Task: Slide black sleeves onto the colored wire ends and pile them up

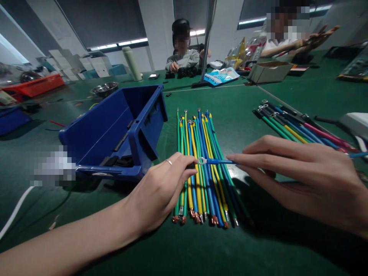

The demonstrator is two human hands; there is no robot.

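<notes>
Between the fingers of my right hand (pixel 304 176) is a blue wire (pixel 222 161) that ends in a silver ring terminal (pixel 202 161). My left hand (pixel 165 180) pinches a short black sleeve (pixel 191 165), and its fingertips are close to the ring; I cannot tell whether they touch. Below both hands lies a row of green, yellow and blue wires (pixel 198 188), some with ring terminals at the far end and bare copper at the near end. Left of them stands a blue plastic bin (pixel 94 132) with black sleeves (pixel 119 161) inside.
A second bundle of wires (pixel 299 128) lies at the right by a white device (pixel 358 124). Farther back are a metal bowl (pixel 104 89), a cardboard box (pixel 270 73), a metal post (pixel 207 46) and a green bottle (pixel 132 63). Two people work across the green table (pixel 138 249).
</notes>
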